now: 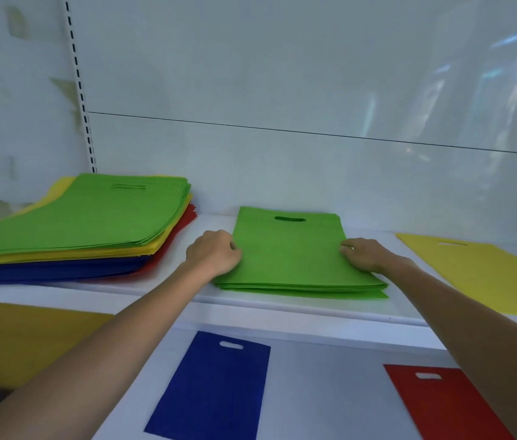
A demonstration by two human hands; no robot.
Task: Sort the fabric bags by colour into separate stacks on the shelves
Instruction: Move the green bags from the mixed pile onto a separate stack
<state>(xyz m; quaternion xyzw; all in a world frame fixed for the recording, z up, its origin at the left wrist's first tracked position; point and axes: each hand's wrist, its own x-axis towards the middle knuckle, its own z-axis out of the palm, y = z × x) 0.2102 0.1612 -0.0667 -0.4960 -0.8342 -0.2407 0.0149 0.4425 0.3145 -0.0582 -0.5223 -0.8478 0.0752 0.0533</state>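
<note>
A small stack of green fabric bags (292,258) lies in the middle of the upper white shelf (206,223). My left hand (212,254) grips its left edge with curled fingers. My right hand (365,254) grips its right edge the same way. At the shelf's left sits a tall mixed pile (69,227), green on top, then yellow, blue and red. A single yellow bag (485,274) lies flat at the right. On the lower shelf lie a blue bag (215,389) and a red bag (447,404).
The white back panel (282,90) rises behind the upper shelf, with a slotted upright (80,90) at the left. A yellow-brown board (22,341) shows under the upper shelf at the lower left. Bare shelf surface (323,392) lies between the blue and red bags.
</note>
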